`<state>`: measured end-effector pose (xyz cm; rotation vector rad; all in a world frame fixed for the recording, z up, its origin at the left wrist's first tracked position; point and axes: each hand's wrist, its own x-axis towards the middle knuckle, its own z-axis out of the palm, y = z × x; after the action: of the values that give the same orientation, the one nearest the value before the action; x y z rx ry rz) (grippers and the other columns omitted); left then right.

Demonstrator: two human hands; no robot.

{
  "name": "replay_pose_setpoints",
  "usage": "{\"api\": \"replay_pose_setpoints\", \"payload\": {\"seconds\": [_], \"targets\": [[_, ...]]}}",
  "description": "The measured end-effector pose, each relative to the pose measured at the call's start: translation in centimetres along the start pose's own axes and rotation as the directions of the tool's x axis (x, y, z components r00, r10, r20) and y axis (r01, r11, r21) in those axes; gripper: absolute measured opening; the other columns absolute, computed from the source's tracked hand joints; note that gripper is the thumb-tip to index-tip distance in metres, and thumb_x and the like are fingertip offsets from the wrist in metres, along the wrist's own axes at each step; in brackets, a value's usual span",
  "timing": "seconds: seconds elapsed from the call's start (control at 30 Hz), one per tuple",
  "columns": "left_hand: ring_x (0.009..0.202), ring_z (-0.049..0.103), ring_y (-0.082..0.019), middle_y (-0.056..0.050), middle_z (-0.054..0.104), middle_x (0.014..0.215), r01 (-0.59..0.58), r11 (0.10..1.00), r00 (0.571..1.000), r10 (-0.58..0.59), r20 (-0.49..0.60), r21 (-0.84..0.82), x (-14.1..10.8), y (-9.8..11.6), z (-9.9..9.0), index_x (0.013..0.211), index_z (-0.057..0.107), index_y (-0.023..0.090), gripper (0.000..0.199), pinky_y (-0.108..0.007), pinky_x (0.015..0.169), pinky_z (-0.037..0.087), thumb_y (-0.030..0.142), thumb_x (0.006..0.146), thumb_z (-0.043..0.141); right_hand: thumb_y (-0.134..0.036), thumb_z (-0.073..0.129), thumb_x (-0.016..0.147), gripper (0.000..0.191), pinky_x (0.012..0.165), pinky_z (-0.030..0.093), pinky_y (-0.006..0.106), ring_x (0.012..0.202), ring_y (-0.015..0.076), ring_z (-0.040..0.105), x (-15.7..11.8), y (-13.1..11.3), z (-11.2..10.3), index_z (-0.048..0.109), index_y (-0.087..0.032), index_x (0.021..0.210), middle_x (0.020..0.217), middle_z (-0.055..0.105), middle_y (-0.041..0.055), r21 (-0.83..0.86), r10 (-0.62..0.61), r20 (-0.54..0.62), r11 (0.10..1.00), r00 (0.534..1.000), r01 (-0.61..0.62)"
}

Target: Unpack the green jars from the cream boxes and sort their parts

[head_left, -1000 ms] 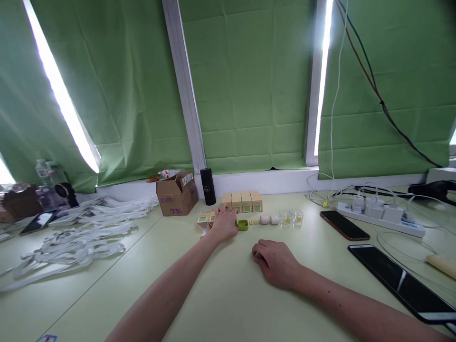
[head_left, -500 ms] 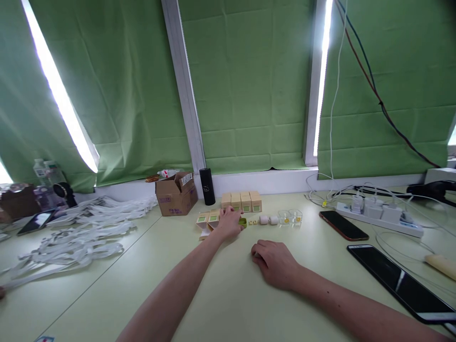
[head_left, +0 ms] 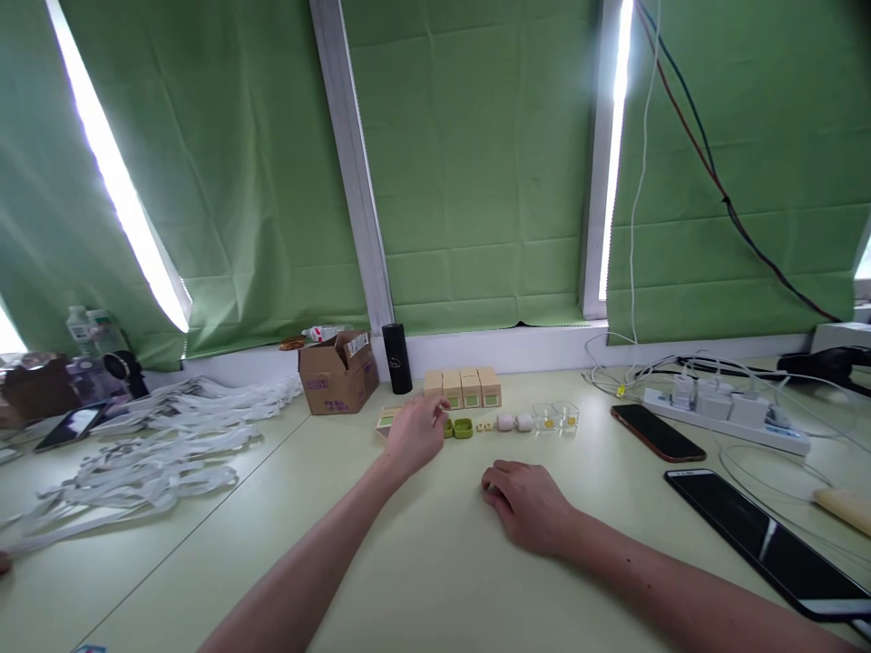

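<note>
Well, in the head view, the left hand (head_left: 416,433) is held low over the pale green worktop (head_left: 422,562), right by two small, square, olive-green cases (head_left: 463,428). Its fingers are bent, and it cannot be told if anything is pinched. The right hand (head_left: 527,506) is rested well apart from it, loosely curled, maybe so the arm is kept still and out of the way; what is under it cannot be seen. The green cases are set side by side, in line with tiny pale yellow bits (head_left: 483,426), two round white lumps (head_left: 513,422) and clear plastic cups with yellow spots (head_left: 564,417), perhaps so each kind can be spotted fast. Behind, small tan card boxes (head_left: 471,388) are lined up close, likely so reaching room is left in front.
</note>
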<state>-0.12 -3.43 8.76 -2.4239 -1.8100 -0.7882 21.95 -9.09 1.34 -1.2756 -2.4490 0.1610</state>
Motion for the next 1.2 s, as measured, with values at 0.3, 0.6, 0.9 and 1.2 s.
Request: {"api": "replay_pose_setpoints", "payload": {"seconds": [0.3,0.6,0.9,1.2], "targets": [[0.08,0.071,-0.029,-0.013,0.075,0.085,-0.151,0.958,0.955,0.079,0.286,0.242,-5.1,1.4,4.1,0.088,0.067,0.02,0.039,-0.037,0.069,0.042,0.039,0.102,0.037,-0.022,0.052,0.095,0.019,0.072,0.04,0.028,0.093,0.0211,0.068,0.0,0.4,0.3,0.069,-0.024,0.105,0.103,0.074,0.0044,0.002,-0.001,-0.031,1.0,1.0,0.001],[0.079,0.071,-0.03,-0.012,0.075,0.089,-0.187,0.957,0.942,0.11,0.318,0.221,-5.3,0.9,4.4,0.109,0.063,0.022,0.025,-0.037,0.066,0.043,0.024,0.095,0.042,-0.017,0.042,0.1,0.032,0.077,0.042,0.028,0.1,0.0191,0.065,5.5,5.4,-4.0,0.072,-0.025,0.103,0.109,0.074,0.004,-0.121,0.176,-0.187,0.972,0.966,-0.201],[0.084,0.071,-0.029,-0.01,0.075,0.093,-0.182,0.963,0.938,0.11,0.328,0.198,-5.3,0.9,4.3,0.107,0.06,0.024,0.023,-0.035,0.067,0.043,0.033,0.1,0.04,-0.014,0.049,0.099,0.036,0.091,0.043,0.034,0.123,0.0277,0.052,12.7,9.3,-4.1,0.065,-0.018,0.13,0.128,0.065,0.0152,-0.238,0.224,-0.231,0.93,0.947,-0.278],[0.081,0.072,-0.03,-0.014,0.075,0.091,-0.177,0.95,0.934,0.08,0.348,0.257,-5.0,1.0,4.5,0.101,0.06,0.019,0.027,-0.035,0.067,0.043,0.024,0.101,0.034,-0.013,0.059,0.094,0.028,0.105,0.041,0.04,0.133,0.031,0.044,15.4,10.4,-2.2,0.068,-0.017,0.12,0.141,0.056,0.0187,-0.282,0.266,-0.184,0.908,0.946,-0.31]]}}
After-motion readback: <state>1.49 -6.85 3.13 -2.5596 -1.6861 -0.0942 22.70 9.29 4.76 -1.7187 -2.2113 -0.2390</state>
